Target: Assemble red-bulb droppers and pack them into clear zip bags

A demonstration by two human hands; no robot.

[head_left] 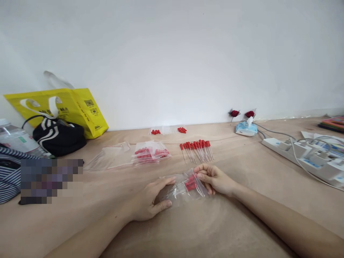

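A clear plastic zip bag with red-tipped pieces inside lies on the table in front of me. My right hand pinches the bag's right end between thumb and fingers. At the bag's left end rests my left hand, thumb and fingers apart, fingertips touching the plastic. Just beyond the bag, several red-headed sticks with pale stems lie side by side in a row. To their left is a stack of clear bags filled with red pieces, beside flat clear bags.
Two small groups of red pieces on clear plastic lie near the wall. A yellow bag, black pouch and plastic jar stand left. Right are a tissue pack, red roses and a power strip with cables.
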